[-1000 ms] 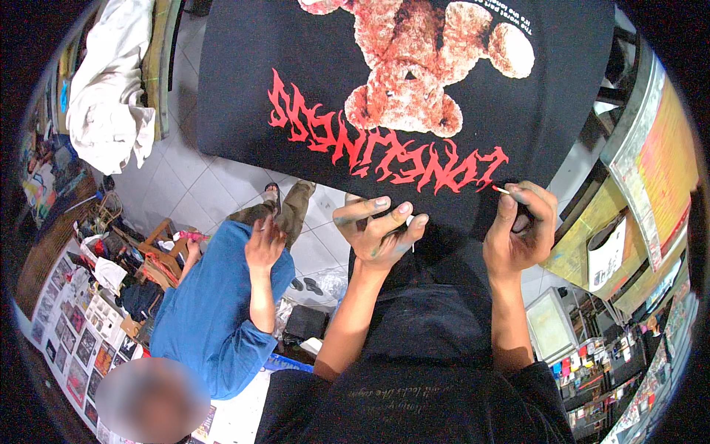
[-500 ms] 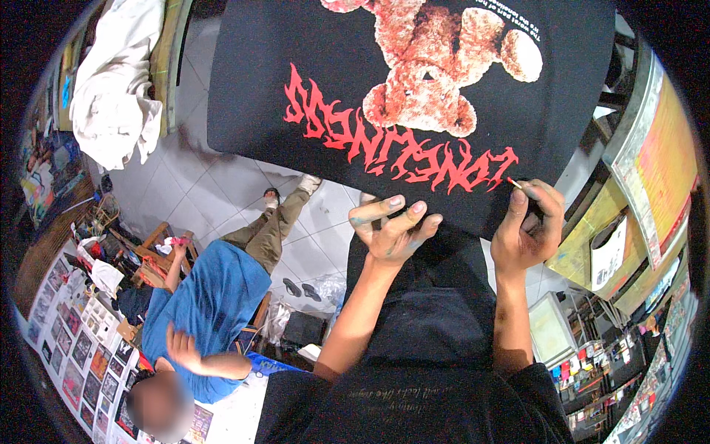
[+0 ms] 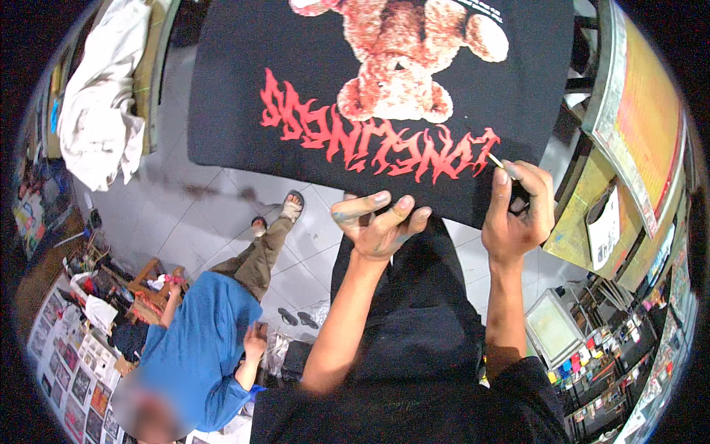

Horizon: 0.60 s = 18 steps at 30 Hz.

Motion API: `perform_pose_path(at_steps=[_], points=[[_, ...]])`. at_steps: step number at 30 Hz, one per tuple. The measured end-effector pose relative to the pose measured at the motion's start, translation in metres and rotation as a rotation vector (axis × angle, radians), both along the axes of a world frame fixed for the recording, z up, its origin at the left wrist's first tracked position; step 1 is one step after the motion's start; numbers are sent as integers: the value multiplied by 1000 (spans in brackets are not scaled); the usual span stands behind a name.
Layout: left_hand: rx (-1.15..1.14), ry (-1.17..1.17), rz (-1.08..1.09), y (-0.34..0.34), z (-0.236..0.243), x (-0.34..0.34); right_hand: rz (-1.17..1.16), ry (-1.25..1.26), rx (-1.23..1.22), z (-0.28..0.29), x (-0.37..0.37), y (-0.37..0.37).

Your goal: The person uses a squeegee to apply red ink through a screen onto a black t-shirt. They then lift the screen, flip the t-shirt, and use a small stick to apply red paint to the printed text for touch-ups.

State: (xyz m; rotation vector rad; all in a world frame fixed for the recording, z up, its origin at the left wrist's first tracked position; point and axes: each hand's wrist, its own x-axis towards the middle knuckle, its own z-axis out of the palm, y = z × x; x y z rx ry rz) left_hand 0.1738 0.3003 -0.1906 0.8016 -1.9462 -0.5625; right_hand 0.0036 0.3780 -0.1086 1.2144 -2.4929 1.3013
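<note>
A black T-shirt (image 3: 244, 129) lies spread flat in front of me, its near edge towards my body. On it, upside down from here, is a printed teddy bear (image 3: 399, 66) with a row of red, flame-shaped lettering (image 3: 381, 152) below it. My right hand (image 3: 518, 211) pinches a short, thin, pale stick (image 3: 497, 160) between thumb and forefinger. The stick's tip is at the right end of the red lettering. My left hand (image 3: 381, 226) is at the shirt's near edge with its fingers apart, and nothing shows in it.
Another person in a blue shirt (image 3: 214, 333) is at lower left, beside a wooden stool (image 3: 151, 277). White cloth (image 3: 103, 103) hangs over a board at far left. A framed printing screen (image 3: 640, 96) stands at right. Dark slippers (image 3: 296, 318) lie on the tiled floor.
The view has shifted, so the shirt and both hands appear further left. The stick remains in my right hand by the lettering's end. The other person's near arm has lowered from the head.
</note>
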Motion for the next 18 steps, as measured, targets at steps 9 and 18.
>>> perform_pose_path(at_steps=[9,18], points=[[-86,-38,38,2,-3,1,210,211,-9,-3,-7,3],[-154,-6,-15,-6,-5,2,269,181,73,1,-2,0]])
